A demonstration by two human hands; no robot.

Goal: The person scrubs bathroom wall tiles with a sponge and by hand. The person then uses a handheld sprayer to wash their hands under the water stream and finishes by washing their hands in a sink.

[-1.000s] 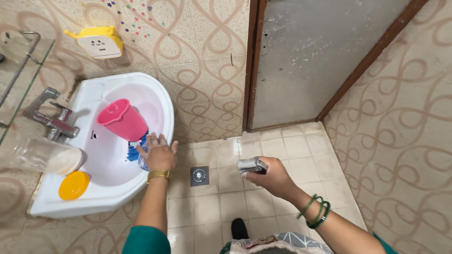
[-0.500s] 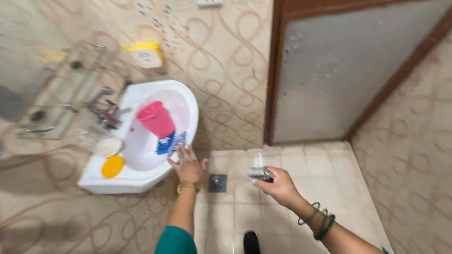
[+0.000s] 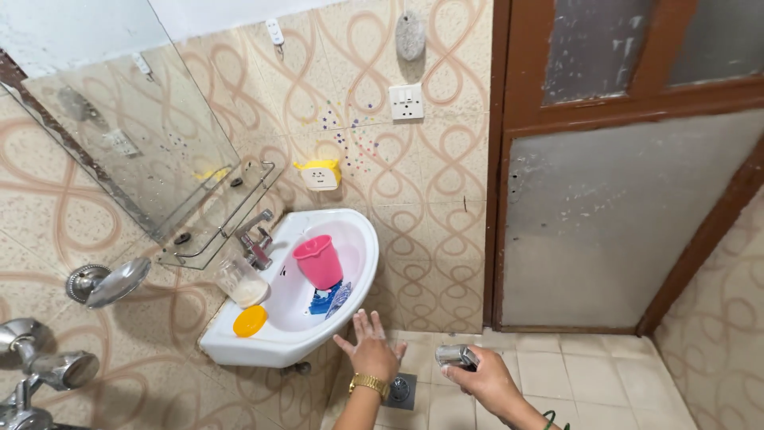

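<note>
The right hand [image 3: 487, 381], low in the frame just right of centre, is wrapped tight around a small chrome spray head [image 3: 455, 355], whose nozzle end sticks out toward the left hand; whether a finger sits on its trigger cannot be told. The left hand [image 3: 371, 349] is empty, fingers spread flat, hovering just off the front rim of the white basin [image 3: 270, 344] at lower centre-left, apparently not touching it. A squeeze on the sprayer at this angle would likely wet the left hand, the gold watch [image 3: 368, 385] on its wrist or the wall tiles rather than the bowl. Inside the basin a pink mug [image 3: 318, 261] leans tilted over a blue and white packet [image 3: 328, 298]; a knock from the open hand or a jet of water could tip the mug further and soak the packet. On the basin's left ledge an orange lid [image 3: 250, 320] and a clear jar [image 3: 239, 281] sit near the edge and could be nudged off. The floor drain [image 3: 399, 390] lies between the wrists, and wet tiles there may turn slippery.
</note>
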